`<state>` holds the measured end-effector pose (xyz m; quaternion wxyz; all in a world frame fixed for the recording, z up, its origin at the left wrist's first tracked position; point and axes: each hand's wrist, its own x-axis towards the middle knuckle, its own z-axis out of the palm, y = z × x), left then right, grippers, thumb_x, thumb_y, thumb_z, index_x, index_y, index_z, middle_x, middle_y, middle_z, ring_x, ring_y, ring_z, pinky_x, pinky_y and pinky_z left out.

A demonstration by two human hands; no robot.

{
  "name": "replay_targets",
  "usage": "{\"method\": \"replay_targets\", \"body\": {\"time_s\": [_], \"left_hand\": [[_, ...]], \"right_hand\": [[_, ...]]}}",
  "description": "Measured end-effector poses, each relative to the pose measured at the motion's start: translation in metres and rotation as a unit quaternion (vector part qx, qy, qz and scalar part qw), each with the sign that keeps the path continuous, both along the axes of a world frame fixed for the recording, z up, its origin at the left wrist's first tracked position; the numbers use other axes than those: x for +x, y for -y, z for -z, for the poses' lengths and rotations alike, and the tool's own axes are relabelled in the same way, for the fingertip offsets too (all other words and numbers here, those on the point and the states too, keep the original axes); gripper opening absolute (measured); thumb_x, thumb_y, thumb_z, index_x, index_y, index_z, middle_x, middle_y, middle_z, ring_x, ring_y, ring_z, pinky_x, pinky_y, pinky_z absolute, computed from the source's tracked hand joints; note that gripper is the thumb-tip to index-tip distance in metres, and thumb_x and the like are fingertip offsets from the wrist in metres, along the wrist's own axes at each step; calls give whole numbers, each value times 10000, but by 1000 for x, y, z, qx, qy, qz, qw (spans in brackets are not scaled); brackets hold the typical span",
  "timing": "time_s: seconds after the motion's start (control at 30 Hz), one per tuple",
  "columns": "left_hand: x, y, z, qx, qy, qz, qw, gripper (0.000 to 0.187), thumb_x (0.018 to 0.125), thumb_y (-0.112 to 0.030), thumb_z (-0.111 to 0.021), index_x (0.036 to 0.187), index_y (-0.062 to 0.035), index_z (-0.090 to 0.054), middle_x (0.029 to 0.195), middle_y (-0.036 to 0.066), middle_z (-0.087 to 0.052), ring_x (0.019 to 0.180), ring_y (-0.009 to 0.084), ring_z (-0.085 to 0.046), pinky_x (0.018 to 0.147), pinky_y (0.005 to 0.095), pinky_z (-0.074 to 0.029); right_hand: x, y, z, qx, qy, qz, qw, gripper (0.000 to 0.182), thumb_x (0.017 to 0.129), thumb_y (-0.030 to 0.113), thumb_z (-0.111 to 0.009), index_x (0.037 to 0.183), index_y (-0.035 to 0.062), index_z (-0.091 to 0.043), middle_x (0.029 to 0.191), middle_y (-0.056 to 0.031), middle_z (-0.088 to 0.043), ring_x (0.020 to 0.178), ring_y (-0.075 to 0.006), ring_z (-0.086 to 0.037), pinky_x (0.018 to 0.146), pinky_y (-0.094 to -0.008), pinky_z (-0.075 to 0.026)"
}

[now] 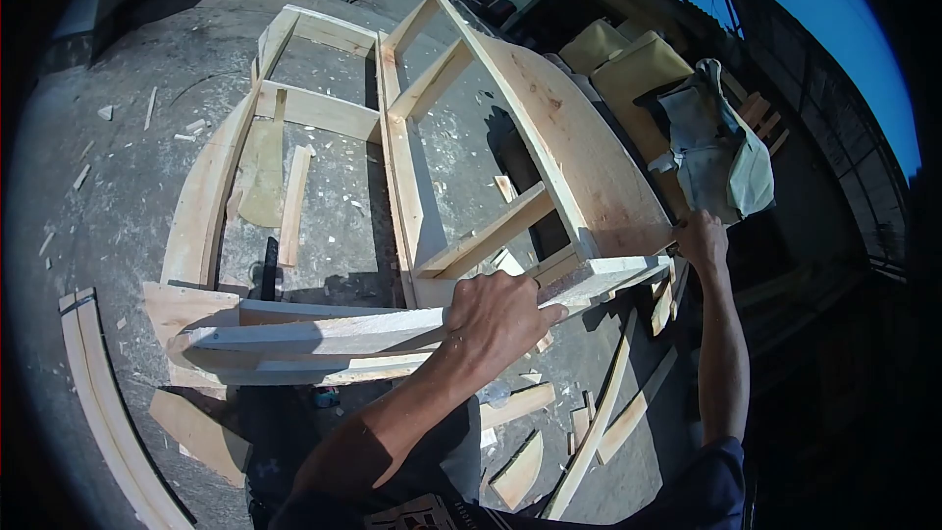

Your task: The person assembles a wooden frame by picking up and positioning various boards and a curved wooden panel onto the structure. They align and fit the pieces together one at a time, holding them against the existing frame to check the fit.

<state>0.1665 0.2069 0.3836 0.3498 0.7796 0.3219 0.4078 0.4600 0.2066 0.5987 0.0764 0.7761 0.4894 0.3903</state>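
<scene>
A large furniture frame of pale bare wood [549, 118] takes up the middle of the view, with a curved front rail, a long centre bar and several cross pieces. My left hand [496, 324] is closed over the front rail, its knuckles up and thumb pointing right. At the frame's right front corner, beside the solid side panel, my right hand [702, 238] is closed on the wood. Its fingertips are partly hidden, and a small dark spot shows beside them.
Loose curved strips [118, 412] lie at the left, with a cut board [201, 432] near them. Long offcuts [599, 422] and wood chips litter the concrete floor [128, 186]. Behind the right side stand yellowish cushions [643, 69] and a draped grey-green cloth [721, 142].
</scene>
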Motion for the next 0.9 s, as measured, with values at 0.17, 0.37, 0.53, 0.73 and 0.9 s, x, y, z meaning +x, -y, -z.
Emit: {"method": "replay_targets", "body": {"time_s": [0.17, 0.37, 0.53, 0.73, 0.9], "left_hand": [[0, 0, 0, 1, -5, 9, 1000, 531, 837, -481, -737, 799, 48, -755, 598, 201, -664, 563, 293, -692, 605, 423, -563], [0, -1, 1, 14, 5, 7, 1000, 546, 841, -471, -739, 802, 74, -745, 597, 213, -660, 555, 289, -687, 592, 418, -558], [-5, -1, -3, 12, -2, 2, 1000, 547, 844, -470, -736, 789, 75, -741, 598, 216, -659, 560, 300, -688, 592, 427, -553], [-6, 1, -10, 22, -48, -6, 999, 605, 849, -539, -699, 777, 60, -741, 615, 225, -660, 588, 343, -690, 640, 471, -555], [-6, 3, -20, -26, -100, -4, 995, 685, 838, -623, -671, 784, 57, -732, 616, 222, -654, 649, 385, -698, 683, 470, -558]], "right_hand": [[3, -3, -3, 9, -43, 54, 998, 217, 744, 166, -665, 918, 82, -764, 977, -207, -722, 940, -402, -695, 839, -471, -560], [11, -6, -4, 4, -36, 53, 998, 227, 698, 194, -716, 888, 89, -782, 896, -204, -731, 866, -372, -716, 792, -452, -571], [-8, -5, -9, 23, -51, 60, 997, 292, 755, 328, -724, 914, 89, -779, 923, -195, -734, 897, -366, -713, 809, -453, -561], [32, -45, 22, 158, -135, -104, 973, 634, 847, 621, -631, 1163, 71, -654, 1088, -213, -707, 1094, -393, -653, 928, -496, -504], [22, -53, 43, 56, -167, 23, 984, 599, 834, 591, -662, 1125, 67, -666, 1057, -218, -713, 1027, -397, -681, 897, -499, -529]]}}
